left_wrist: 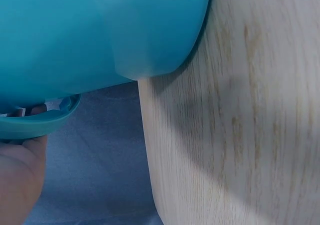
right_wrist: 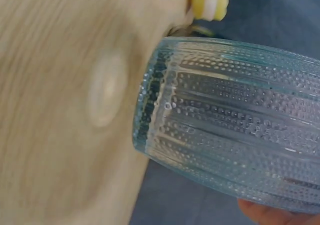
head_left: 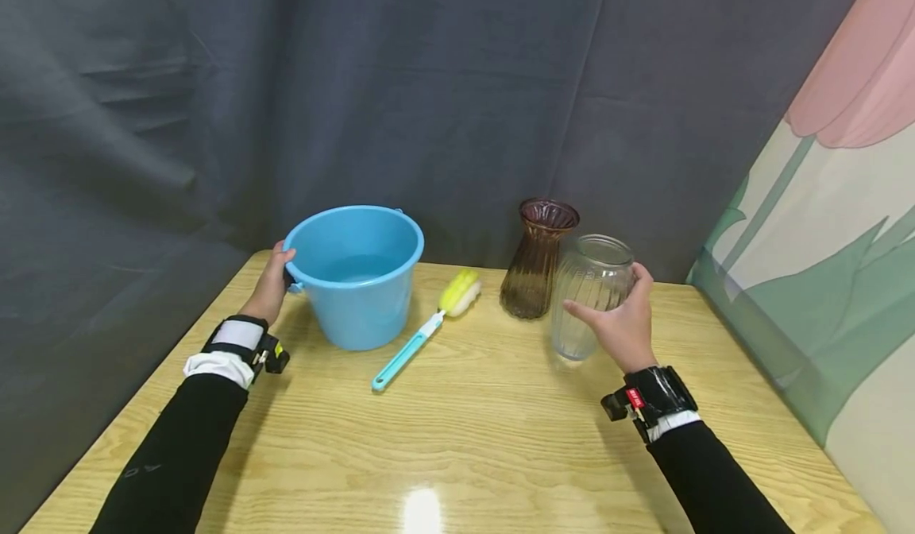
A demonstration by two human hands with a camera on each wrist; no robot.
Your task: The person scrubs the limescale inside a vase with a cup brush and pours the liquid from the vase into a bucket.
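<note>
We saw the left hand (head_left: 272, 284) curled on the rim of the blue bucket (head_left: 355, 276), left of centre in the frame, its grip steadying the pail, which held some water. The right hand (head_left: 620, 321) wrapped its grip around the clear ribbed glass vase (head_left: 590, 296), right of centre, with the base at or just above the worktop (head_left: 457, 439); we could not tell which. Just beside it stood a brown vase (head_left: 538, 257), untouched. Between bucket and vases lay a sponge brush (head_left: 429, 326), its yellow head pointing toward the back, within reach of either hand.
</note>
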